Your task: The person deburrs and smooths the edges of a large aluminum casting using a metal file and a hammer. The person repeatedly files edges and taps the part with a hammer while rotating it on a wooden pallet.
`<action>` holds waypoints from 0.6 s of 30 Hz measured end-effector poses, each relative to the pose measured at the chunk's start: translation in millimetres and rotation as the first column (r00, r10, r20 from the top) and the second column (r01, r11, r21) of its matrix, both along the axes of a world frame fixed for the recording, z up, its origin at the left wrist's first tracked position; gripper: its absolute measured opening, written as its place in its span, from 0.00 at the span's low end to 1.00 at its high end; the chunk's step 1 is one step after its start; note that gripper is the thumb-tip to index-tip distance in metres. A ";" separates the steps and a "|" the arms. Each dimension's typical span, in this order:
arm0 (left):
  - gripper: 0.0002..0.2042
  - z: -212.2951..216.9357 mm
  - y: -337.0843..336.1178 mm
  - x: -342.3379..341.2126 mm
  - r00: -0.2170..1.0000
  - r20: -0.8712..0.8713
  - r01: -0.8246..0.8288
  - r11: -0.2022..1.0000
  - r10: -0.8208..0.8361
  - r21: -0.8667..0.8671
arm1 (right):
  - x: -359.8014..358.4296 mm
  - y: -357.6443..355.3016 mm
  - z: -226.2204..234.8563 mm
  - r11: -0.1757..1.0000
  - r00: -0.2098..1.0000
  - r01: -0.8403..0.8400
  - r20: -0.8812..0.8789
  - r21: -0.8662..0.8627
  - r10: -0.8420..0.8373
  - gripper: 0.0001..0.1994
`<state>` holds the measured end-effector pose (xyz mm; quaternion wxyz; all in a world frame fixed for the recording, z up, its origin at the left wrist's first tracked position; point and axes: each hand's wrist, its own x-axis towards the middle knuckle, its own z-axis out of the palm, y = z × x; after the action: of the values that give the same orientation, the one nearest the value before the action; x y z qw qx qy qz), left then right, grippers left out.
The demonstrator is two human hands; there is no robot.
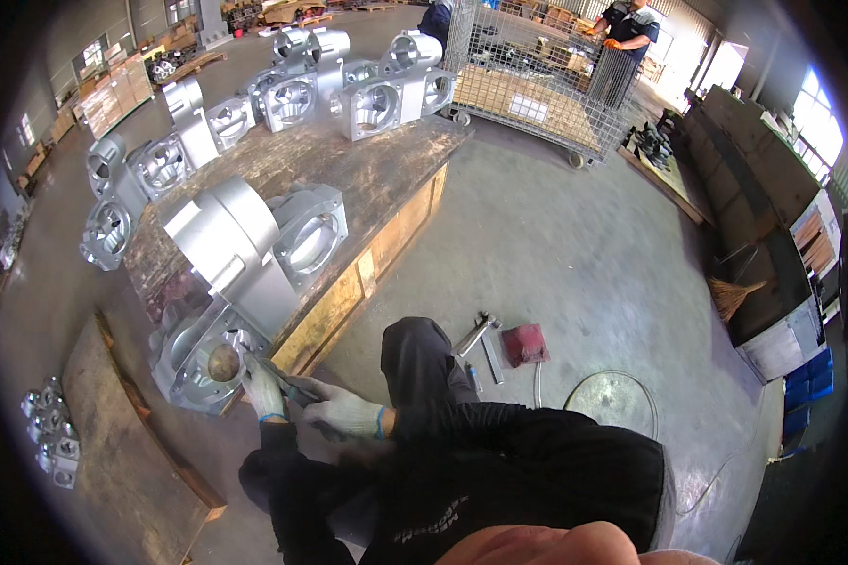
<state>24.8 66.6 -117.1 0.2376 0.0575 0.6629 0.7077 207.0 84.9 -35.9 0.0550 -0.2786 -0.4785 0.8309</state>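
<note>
Filing at a cast housing beside the wooden platform

Crouching person in dark clothes, both hands in grey knit gloves. Left hand (263, 391) closed around the front end of a slim file-like tool (278, 373), right at the round bore of a silver cast housing (203, 353). Right hand (341, 410) wrapped shut on the tool's rear end, just behind the left. Housing leans against the near corner of the low wooden platform (367, 179). More silver housings (301, 94) stand along the platform's top and far edge. On the concrete floor right of the platform: a red block (525, 344) and a metal bar (474, 335). Beyond the platform's far end, a wire cage trolley (537, 80) with another person (627, 28) behind it.
</note>
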 end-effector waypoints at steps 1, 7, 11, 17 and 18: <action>0.23 6.8 -9.4 4.0 0.999 0.035 0.009 0.999 -0.008 -0.044 | 0.9 1.9 -4.9 0.999 0.998 0.026 -0.057 -0.039 -0.028 0.36; 0.18 84.2 -69.6 18.7 0.952 -0.305 -0.056 0.975 -0.013 -0.215 | 17.7 15.5 -25.8 1.000 1.000 0.018 -0.019 -0.019 -0.018 0.33; 0.20 186.1 -101.6 41.0 0.645 -0.753 0.138 0.989 -0.134 -0.057 | 19.9 13.9 -23.8 1.000 0.998 -0.015 0.061 0.013 0.014 0.29; 0.57 313.8 -85.6 67.8 0.231 -0.966 0.315 0.930 0.116 0.187 | 20.0 12.4 -22.1 0.999 0.997 -0.034 0.077 0.023 0.032 0.27; 0.56 326.4 -82.9 66.8 0.149 -0.973 0.241 0.948 0.176 0.209 | 21.8 13.1 -23.6 0.999 0.995 -0.036 0.090 0.016 0.035 0.25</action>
<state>91.6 -16.3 209.2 -0.2500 0.5564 0.5316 0.5876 228.9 98.0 -59.4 0.0213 -0.3065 -0.4927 0.8142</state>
